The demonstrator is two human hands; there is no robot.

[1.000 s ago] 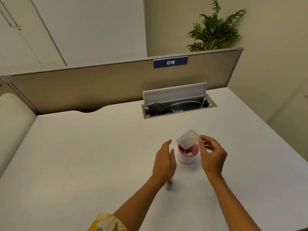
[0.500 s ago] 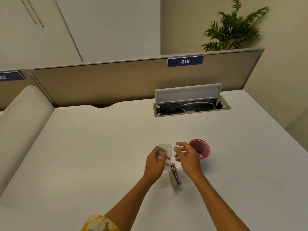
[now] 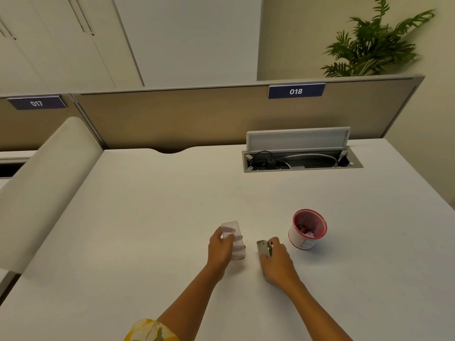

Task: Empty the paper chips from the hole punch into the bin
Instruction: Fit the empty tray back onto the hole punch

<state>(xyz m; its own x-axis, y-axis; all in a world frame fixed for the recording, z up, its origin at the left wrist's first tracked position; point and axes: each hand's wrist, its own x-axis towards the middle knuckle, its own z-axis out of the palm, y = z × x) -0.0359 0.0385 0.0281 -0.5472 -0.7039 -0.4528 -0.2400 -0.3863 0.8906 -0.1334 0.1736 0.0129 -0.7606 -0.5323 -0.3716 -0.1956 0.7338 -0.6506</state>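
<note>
Left hand [image 3: 220,249], at 7 o'clock from the bench [image 3: 147,217] centre: fingers wrapped round the clear chip tray [image 3: 234,239], holding it just above or on the surface; cannot tell which. A second ago this tray was tipped over the bin by the other hand; half a second ago both hands had it together beside the punch. Now it sits in the left alone, looking clear, no pile visible inside.

Right hand [image 3: 277,260], at 5 o'clock: fingers curled down over the metal hole punch [image 3: 263,247], which lies on the bench. Grip looks closed on it, though the palm hides most of the body.

Bin [image 3: 309,228], small red-rimmed cup at 4 o'clock, just beside the right hand, upright, red and white chips showing at the bottom.

Reading: the dump appears done; refitting tray to punch is likely what remains.

Room: open bench to 9 and 12 o'clock. Open cable well [image 3: 302,161] sits well back at 1 o'clock. The bin is the nearest thing to knock.
</note>
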